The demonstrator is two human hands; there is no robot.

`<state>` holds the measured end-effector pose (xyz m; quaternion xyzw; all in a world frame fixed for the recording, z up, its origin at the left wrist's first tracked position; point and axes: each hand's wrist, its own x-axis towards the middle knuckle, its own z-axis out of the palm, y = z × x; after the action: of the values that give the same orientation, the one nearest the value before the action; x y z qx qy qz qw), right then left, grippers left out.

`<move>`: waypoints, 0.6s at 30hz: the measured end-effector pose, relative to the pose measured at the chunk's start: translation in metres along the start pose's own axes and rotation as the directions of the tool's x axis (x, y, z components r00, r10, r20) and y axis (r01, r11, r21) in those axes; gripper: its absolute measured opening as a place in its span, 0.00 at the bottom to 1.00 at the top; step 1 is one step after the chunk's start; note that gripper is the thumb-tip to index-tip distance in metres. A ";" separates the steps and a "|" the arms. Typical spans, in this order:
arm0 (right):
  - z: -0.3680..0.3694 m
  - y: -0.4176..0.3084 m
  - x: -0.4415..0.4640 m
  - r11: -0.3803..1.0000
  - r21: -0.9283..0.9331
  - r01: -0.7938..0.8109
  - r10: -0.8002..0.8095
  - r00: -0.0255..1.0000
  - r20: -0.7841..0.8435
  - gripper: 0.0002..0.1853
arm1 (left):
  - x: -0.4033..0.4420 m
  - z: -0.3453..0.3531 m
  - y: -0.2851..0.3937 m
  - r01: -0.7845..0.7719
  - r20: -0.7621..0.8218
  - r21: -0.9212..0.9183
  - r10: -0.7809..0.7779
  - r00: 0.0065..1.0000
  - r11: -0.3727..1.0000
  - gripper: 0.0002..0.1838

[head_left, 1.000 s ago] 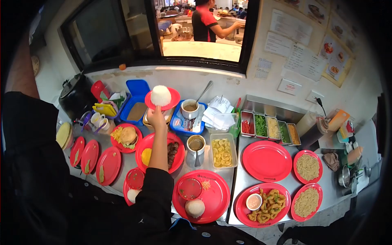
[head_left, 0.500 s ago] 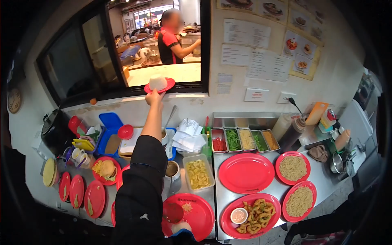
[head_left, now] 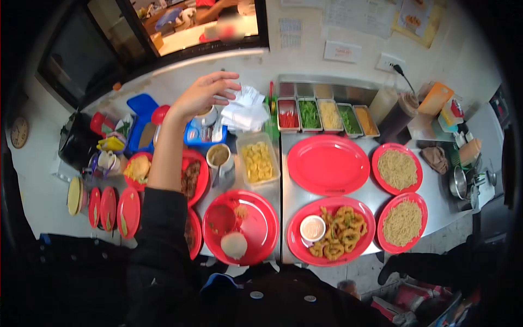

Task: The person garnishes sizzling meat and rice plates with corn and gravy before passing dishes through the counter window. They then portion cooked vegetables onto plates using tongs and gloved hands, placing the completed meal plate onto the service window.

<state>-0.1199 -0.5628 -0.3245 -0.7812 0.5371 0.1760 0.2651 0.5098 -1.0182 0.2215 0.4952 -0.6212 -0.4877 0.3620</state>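
Observation:
My left hand (head_left: 210, 92) is raised over the back of the counter, its fingers spread and holding nothing. It is nearest to a stack of white paper slips (head_left: 245, 109) and a blue container (head_left: 204, 133). Below it stand a cup of brown sauce (head_left: 219, 156) and a clear tub of yellow slices (head_left: 257, 161). Nearer my body, a red plate (head_left: 264, 229) bears a rounded white mound (head_left: 234, 245), shreds and a dark red round area. My right hand is out of view.
A serving window (head_left: 201, 46) opens behind the counter, with a person's arm and a blurred patch beyond. To the right are a bare red oval plate (head_left: 327, 163), fried rings with dip (head_left: 343, 231), noodle plates (head_left: 400, 169), topping pans (head_left: 309, 114) and sauce bottles (head_left: 400, 111).
My left hand has let go of the small red plate with the white mound at the window and drawn back over the counter. The view has tilted down.

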 end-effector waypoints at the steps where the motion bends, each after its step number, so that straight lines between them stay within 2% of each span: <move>1: -0.063 -0.032 -0.015 0.971 -0.194 -0.142 0.107 0.978 -0.181 0.08 | -0.026 0.017 0.008 -0.017 0.039 0.088 0.013 0.999 0.996 0.23; 2: -0.055 0.000 0.015 0.995 -0.097 -0.020 0.029 0.995 0.096 0.08 | -0.054 0.034 0.013 -0.040 0.082 0.174 0.026 0.996 0.984 0.23; 3: -0.040 0.013 0.025 0.991 0.048 -0.125 0.124 0.992 0.012 0.08 | -0.083 0.050 0.015 -0.154 0.169 0.255 0.113 0.979 0.955 0.22; 4: -0.064 0.007 0.025 0.814 0.512 -0.274 0.267 0.960 0.089 0.07 | -0.115 0.065 0.034 -0.051 0.217 0.397 -0.040 0.975 0.916 0.23; 5: -0.072 0.008 0.030 0.955 0.252 -0.154 0.151 0.988 0.030 0.07 | -0.140 0.074 0.023 -0.130 0.268 0.396 0.021 0.963 0.909 0.24; 6: -0.079 0.009 0.035 0.999 -0.040 -0.033 0.032 0.999 -0.030 0.08 | -0.164 0.089 0.029 -0.056 0.289 0.308 -0.038 0.956 0.950 0.26; 7: -0.043 0.023 0.047 0.964 0.173 -0.204 0.208 0.978 -0.007 0.09 | -0.184 0.103 0.023 -0.064 0.273 0.280 -0.015 0.962 0.958 0.25; 8: -0.007 0.038 0.059 0.843 0.401 -0.358 0.383 0.923 0.018 0.10 | -0.198 0.116 0.012 -0.049 0.270 0.248 -0.020 0.963 0.968 0.26; 9: 0.027 0.052 0.070 0.667 0.588 -0.457 0.540 0.841 0.040 0.11 | -0.209 0.129 -0.007 -0.028 0.269 0.206 -0.029 0.963 0.978 0.26; 10: -0.054 -0.005 0.032 0.919 0.015 -0.394 0.394 0.916 -0.075 0.14 | -0.219 0.142 -0.024 -0.007 0.274 0.160 -0.038 0.961 0.987 0.26; 11: -0.048 -0.012 0.020 0.909 0.028 -0.416 0.417 0.905 -0.080 0.14 | -0.228 0.157 -0.030 0.065 0.278 0.228 -0.129 0.952 0.971 0.26; 12: -0.050 -0.021 0.009 0.923 -0.073 -0.379 0.382 0.923 0.040 0.16 | -0.237 0.169 -0.052 0.122 0.294 0.276 -0.205 0.934 0.953 0.26; 13: -0.048 -0.025 0.002 0.931 -0.170 -0.323 0.350 0.922 0.164 0.17 | -0.248 0.182 -0.071 0.095 0.320 0.401 -0.237 0.917 0.911 0.26; 14: -0.013 -0.014 -0.008 0.911 -0.232 -0.342 0.387 0.903 0.187 0.16 | -0.260 0.197 -0.088 0.064 0.336 0.516 -0.271 0.902 0.854 0.26; 15: -0.004 -0.015 -0.027 0.919 -0.226 -0.323 0.372 0.900 0.226 0.16 | -0.271 0.211 -0.099 0.026 0.388 0.432 -0.212 0.897 0.902 0.26; 16: 0.001 -0.016 -0.046 0.931 -0.212 -0.297 0.346 0.903 0.253 0.16 | -0.280 0.226 -0.122 0.083 0.446 0.409 -0.278 0.850 0.909 0.28; 18: 0.014 -0.014 -0.081 0.946 -0.195 -0.260 0.309 0.905 0.293 0.17 | -0.290 0.249 -0.116 0.090 0.529 0.431 -0.333 0.781 0.898 0.28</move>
<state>-0.1362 -0.4894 -0.2872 -0.6731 0.5804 0.3774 0.2601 0.3800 -0.6794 0.0544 0.4472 -0.7243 -0.5246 -0.0112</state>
